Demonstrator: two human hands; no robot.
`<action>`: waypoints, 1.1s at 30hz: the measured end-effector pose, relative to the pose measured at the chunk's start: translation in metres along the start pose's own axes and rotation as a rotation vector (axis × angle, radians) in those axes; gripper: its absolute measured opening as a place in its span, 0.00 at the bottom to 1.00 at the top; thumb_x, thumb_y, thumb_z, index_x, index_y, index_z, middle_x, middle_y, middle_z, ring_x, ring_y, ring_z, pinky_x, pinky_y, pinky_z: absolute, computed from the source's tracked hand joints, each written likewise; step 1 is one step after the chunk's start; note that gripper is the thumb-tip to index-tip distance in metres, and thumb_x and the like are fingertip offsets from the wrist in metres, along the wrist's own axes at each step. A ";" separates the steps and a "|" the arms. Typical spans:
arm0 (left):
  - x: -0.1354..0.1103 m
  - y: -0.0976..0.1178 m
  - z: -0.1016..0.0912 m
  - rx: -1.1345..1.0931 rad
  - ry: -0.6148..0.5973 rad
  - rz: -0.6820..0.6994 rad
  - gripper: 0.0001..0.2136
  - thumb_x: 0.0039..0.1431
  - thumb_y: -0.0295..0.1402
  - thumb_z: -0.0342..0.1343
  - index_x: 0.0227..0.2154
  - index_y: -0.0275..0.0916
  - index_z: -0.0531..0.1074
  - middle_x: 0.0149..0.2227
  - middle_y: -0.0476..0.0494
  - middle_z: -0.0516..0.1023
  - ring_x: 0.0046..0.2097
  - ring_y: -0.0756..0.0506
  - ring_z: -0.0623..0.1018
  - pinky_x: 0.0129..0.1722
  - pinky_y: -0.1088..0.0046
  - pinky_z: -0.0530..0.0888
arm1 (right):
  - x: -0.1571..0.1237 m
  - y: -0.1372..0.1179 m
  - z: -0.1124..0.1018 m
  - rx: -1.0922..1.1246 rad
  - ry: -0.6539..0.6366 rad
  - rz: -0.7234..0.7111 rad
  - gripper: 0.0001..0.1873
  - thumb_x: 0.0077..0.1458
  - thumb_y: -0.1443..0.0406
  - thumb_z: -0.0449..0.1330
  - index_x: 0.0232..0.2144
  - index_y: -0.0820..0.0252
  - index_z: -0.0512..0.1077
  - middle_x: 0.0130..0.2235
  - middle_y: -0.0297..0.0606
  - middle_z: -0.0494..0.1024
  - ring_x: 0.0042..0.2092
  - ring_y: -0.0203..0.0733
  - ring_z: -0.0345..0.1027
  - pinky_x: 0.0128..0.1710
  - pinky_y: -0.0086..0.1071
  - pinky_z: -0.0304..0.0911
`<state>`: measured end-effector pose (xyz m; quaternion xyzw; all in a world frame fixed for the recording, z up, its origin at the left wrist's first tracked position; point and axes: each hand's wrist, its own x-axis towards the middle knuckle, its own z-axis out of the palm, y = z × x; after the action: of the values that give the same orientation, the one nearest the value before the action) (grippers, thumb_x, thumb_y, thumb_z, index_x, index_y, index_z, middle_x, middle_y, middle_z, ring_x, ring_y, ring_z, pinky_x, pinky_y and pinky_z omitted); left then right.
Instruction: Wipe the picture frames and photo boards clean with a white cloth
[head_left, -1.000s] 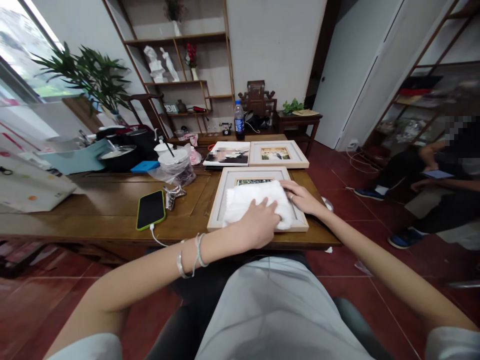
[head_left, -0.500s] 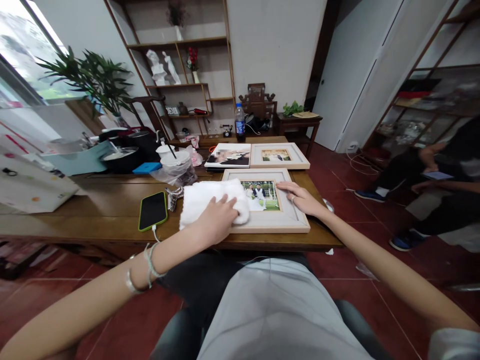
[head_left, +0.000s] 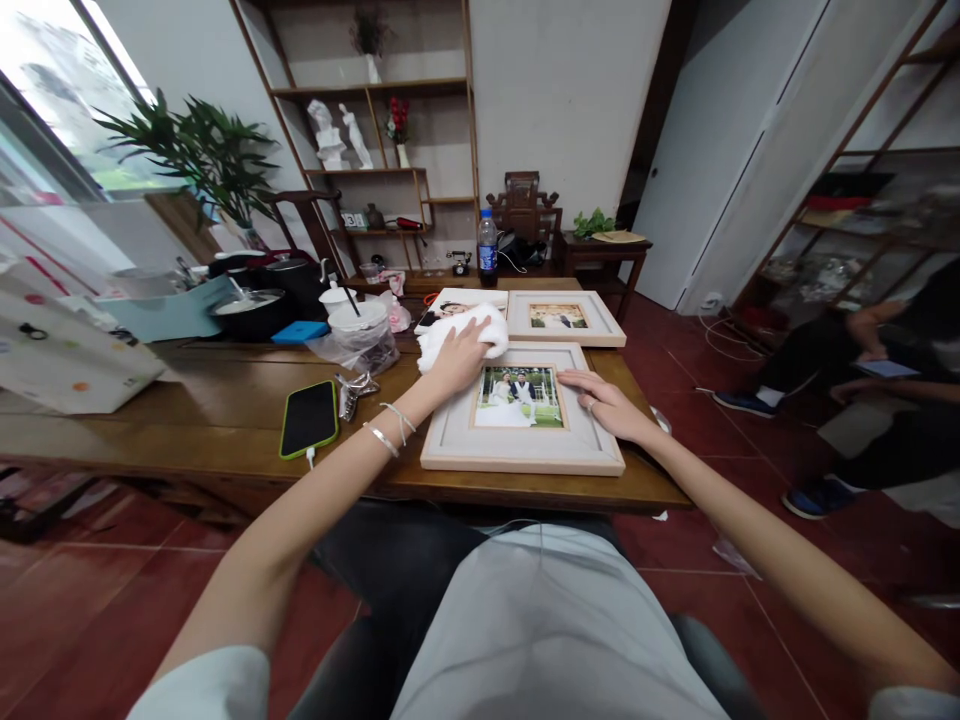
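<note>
A light wooden picture frame (head_left: 457, 448) with a photo of two people seated on grass lies flat at the table's front edge. My left hand (head_left: 457, 362) is on a bunched white cloth (head_left: 491, 325), fingers curled over it, at the frame's upper left corner. Part of the cloth covers a flat photo print or album (head_left: 451, 298) behind the frame. Resting on the frame's right border is my right hand (head_left: 611, 408), its fingers stretched out toward the photo. A second similar frame (head_left: 589, 328) lies just behind.
Left of the frame lies a phone (head_left: 309, 420) with a cable plugged in. Beyond it stand a bagged cup (head_left: 360, 330), a blue box (head_left: 300, 332) and dark pots (head_left: 251, 315). A bottle (head_left: 487, 250) is at the back. A seated person's legs (head_left: 832, 440) are at right.
My left hand has slid the white cloth forward and slightly right, from the frame's left side up to its upper left corner. My right hand stays on the right border.
</note>
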<state>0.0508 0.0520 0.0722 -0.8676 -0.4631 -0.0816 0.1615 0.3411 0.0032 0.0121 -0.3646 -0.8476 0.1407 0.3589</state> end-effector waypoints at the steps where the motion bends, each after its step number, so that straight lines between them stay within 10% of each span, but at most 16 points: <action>1: -0.002 0.002 0.001 0.004 -0.015 0.031 0.17 0.58 0.23 0.43 0.47 0.34 0.69 0.64 0.37 0.50 0.64 0.36 0.53 0.57 0.52 0.56 | 0.000 0.000 0.000 -0.002 0.001 0.001 0.26 0.51 0.73 0.49 0.51 0.53 0.69 0.55 0.38 0.69 0.58 0.46 0.59 0.60 0.50 0.53; 6: -0.026 0.023 -0.018 0.014 -0.154 0.104 0.14 0.60 0.24 0.43 0.43 0.34 0.71 0.55 0.31 0.66 0.54 0.39 0.69 0.54 0.55 0.61 | 0.000 0.000 0.000 -0.003 0.004 0.009 0.26 0.50 0.73 0.49 0.51 0.52 0.69 0.55 0.36 0.69 0.58 0.46 0.59 0.59 0.50 0.53; 11: -0.082 0.067 -0.076 -0.036 -0.365 0.218 0.11 0.60 0.26 0.44 0.34 0.33 0.73 0.40 0.33 0.75 0.38 0.40 0.76 0.40 0.65 0.70 | 0.000 -0.002 0.000 -0.014 0.008 0.003 0.25 0.51 0.72 0.49 0.51 0.53 0.69 0.55 0.38 0.69 0.58 0.46 0.59 0.59 0.50 0.53; 16: -0.120 0.096 -0.110 -0.267 -0.299 0.364 0.10 0.62 0.28 0.44 0.36 0.41 0.71 0.43 0.42 0.75 0.46 0.43 0.74 0.45 0.68 0.69 | -0.001 -0.001 0.000 -0.014 0.013 -0.007 0.25 0.51 0.72 0.49 0.51 0.52 0.68 0.55 0.37 0.69 0.58 0.46 0.59 0.59 0.50 0.53; 27: -0.042 0.043 -0.025 0.014 -0.118 0.006 0.14 0.62 0.29 0.45 0.48 0.37 0.68 0.63 0.34 0.55 0.63 0.37 0.56 0.58 0.50 0.56 | 0.000 -0.001 0.001 -0.003 0.009 0.001 0.26 0.50 0.73 0.49 0.51 0.53 0.69 0.55 0.37 0.69 0.59 0.46 0.59 0.59 0.50 0.53; 33: -0.003 0.004 -0.005 0.017 -0.063 0.106 0.14 0.61 0.28 0.45 0.46 0.37 0.70 0.64 0.38 0.53 0.64 0.37 0.52 0.58 0.51 0.55 | -0.001 0.000 0.001 -0.004 0.003 0.013 0.26 0.50 0.73 0.49 0.51 0.54 0.69 0.56 0.38 0.69 0.59 0.46 0.59 0.60 0.49 0.53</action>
<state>0.0528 0.0456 0.0748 -0.8917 -0.4221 -0.0414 0.1584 0.3407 0.0026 0.0116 -0.3712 -0.8448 0.1409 0.3587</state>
